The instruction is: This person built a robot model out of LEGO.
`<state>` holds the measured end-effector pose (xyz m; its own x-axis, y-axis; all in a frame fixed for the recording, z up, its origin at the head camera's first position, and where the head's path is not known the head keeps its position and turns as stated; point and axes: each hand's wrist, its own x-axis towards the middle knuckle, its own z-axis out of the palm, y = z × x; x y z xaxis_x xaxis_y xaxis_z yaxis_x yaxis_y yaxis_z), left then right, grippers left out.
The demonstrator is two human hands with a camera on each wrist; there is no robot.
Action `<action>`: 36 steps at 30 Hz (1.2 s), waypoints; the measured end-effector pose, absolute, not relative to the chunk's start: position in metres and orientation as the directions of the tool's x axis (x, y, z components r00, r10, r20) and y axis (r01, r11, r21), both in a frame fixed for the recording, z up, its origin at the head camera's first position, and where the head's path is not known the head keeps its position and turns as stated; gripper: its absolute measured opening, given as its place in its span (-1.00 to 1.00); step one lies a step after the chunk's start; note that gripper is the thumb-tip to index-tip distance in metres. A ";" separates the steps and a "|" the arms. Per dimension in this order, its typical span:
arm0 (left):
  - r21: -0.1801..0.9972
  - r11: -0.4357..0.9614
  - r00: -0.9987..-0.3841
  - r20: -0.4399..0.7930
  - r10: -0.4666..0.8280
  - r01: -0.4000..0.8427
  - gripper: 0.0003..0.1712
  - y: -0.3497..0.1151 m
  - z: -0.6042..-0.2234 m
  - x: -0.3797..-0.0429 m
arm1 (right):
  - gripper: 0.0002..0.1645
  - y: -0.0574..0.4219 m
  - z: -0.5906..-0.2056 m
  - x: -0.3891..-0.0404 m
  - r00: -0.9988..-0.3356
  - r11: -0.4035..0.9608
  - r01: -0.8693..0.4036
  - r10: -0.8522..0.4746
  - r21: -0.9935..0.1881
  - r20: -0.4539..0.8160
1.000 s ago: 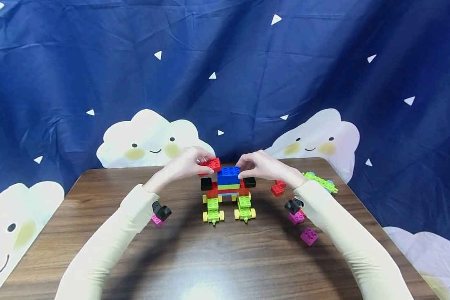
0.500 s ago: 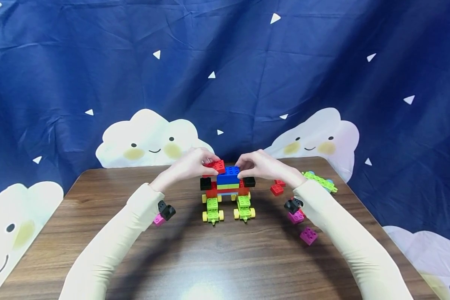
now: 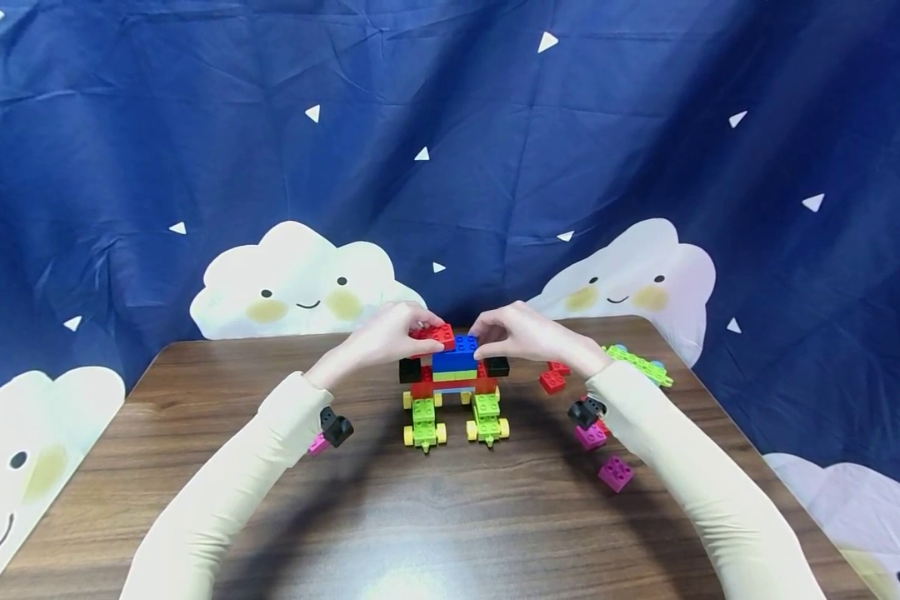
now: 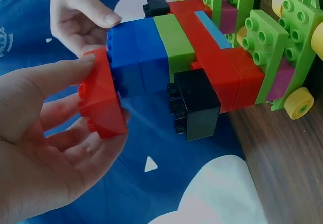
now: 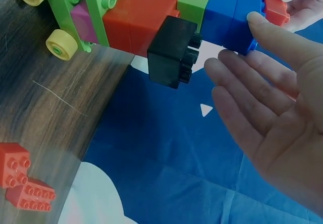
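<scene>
My left hand [image 3: 386, 335] pinches a red brick [image 4: 105, 95] between thumb and fingers. The brick lies against the studs at the left end of the stacked blue bricks [image 3: 453, 362]; whether it is pressed down cannot be seen. At the right end of the blue stack, my right hand [image 3: 523, 335] holds it with the thumb on one face and fingertips on the other. Below come a green layer [image 4: 173, 43], red bricks [image 4: 219, 75] and wheeled green bases [image 3: 423, 421]. Black bricks [image 4: 198, 103] stick out at both sides.
Pink bricks [image 3: 617, 473] and loose red bricks [image 3: 552, 382] lie on the right of the wooden table [image 3: 450, 517], with a green studded piece [image 3: 640, 364] farther back. One pink brick [image 3: 318, 444] is partly hidden by the left wrist camera [image 3: 336, 427]. A blue curtain [image 3: 450, 108] hangs behind.
My left hand has moved right and slightly down with the red brick, bringing it from beside the blue stack to over its left end. The right hand has stayed nearly still.
</scene>
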<state>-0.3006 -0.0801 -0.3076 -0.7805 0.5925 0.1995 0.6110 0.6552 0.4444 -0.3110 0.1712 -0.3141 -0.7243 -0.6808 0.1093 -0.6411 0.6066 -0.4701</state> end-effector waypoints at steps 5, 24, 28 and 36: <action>0.464 0.666 -0.800 0.188 0.570 0.584 -0.59 -0.079 -0.308 -0.300 | -0.61 0.174 -0.313 -0.309 -0.717 0.605 -0.652 -0.688 -0.457 0.113; 0.440 0.688 -0.806 0.177 0.564 0.578 -0.64 -0.071 -0.300 -0.299 | -0.66 0.172 -0.312 -0.309 -0.719 0.604 -0.661 -0.678 -0.445 0.149; 0.438 0.691 -0.809 0.176 0.561 0.575 -0.65 -0.070 -0.300 -0.299 | -0.66 0.172 -0.313 -0.311 -0.718 0.607 -0.666 -0.680 -0.434 0.150; 0.438 0.688 -0.805 0.172 0.567 0.578 -0.65 -0.072 -0.299 -0.300 | -0.66 0.171 -0.313 -0.311 -0.709 0.605 -0.679 -0.688 -0.416 0.155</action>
<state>-0.3003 -0.0721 -0.2994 -0.8054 0.5672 0.1720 0.5783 0.6881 0.4383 -0.3106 0.1713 -0.3127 -0.7089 -0.6880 0.1554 -0.6786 0.6052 -0.4163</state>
